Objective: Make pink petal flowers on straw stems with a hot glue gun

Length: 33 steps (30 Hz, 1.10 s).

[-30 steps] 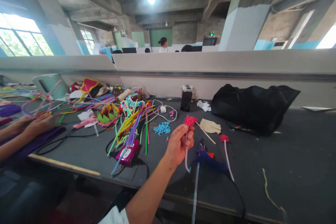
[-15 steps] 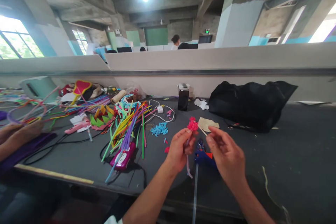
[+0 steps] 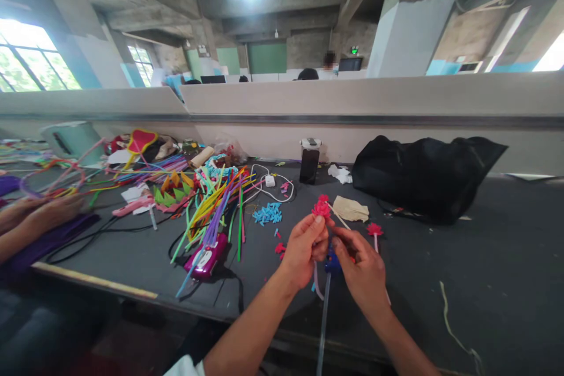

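My left hand (image 3: 306, 247) pinches a pink-red fluffy flower (image 3: 321, 207) just under its head. A pale lilac stem (image 3: 318, 282) hangs down below that hand. My right hand (image 3: 361, 264) is close by on the right, fingers curled and thumb tip near the left fingers. What sits in its fingertips, if anything, is hidden. A thin pale stick (image 3: 340, 217) shows just above the right fingers. Beneath the hands lies a blue glue gun (image 3: 333, 261), partly covered, with a clear glue stick (image 3: 324, 323) reaching toward the table's front edge. Another pink-red flower (image 3: 374, 229) lies beyond my right hand.
Colourful pipe cleaners (image 3: 215, 205) spread left of centre, by a magenta device (image 3: 208, 259). Small blue pieces (image 3: 267, 214) lie in a pile. Behind are a phone (image 3: 309, 165), beige paper (image 3: 351, 209) and a black bag (image 3: 423, 176). Another person's hands (image 3: 53, 214) work at far left.
My right hand has moved left and down, closer to my left hand, and its fingers have drawn together. The second flower beyond it has come into sight.
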Tool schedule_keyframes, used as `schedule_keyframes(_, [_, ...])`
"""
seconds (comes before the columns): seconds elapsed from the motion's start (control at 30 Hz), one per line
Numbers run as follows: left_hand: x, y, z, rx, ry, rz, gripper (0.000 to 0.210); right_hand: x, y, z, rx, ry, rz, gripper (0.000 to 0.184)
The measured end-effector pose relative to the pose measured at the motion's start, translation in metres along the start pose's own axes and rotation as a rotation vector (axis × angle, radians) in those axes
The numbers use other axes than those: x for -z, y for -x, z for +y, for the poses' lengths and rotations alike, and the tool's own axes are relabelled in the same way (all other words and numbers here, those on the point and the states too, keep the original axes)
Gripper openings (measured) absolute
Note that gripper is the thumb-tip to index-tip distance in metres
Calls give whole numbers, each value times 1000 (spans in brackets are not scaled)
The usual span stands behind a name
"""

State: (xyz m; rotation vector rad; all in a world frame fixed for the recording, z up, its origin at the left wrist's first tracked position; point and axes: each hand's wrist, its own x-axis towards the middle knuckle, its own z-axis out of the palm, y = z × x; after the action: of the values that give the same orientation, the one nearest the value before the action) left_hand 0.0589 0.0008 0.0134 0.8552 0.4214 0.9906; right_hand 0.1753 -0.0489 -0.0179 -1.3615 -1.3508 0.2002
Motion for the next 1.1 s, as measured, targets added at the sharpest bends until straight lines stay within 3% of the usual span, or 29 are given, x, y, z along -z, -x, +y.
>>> schedule_keyframes(0.6, [3, 1, 0, 9, 67, -81, 30, 3, 2, 5, 23, 22, 3, 22])
schedule_keyframes(1.1, [6, -2, -5, 46, 30, -24, 32, 7, 1, -1, 37, 65, 68, 25])
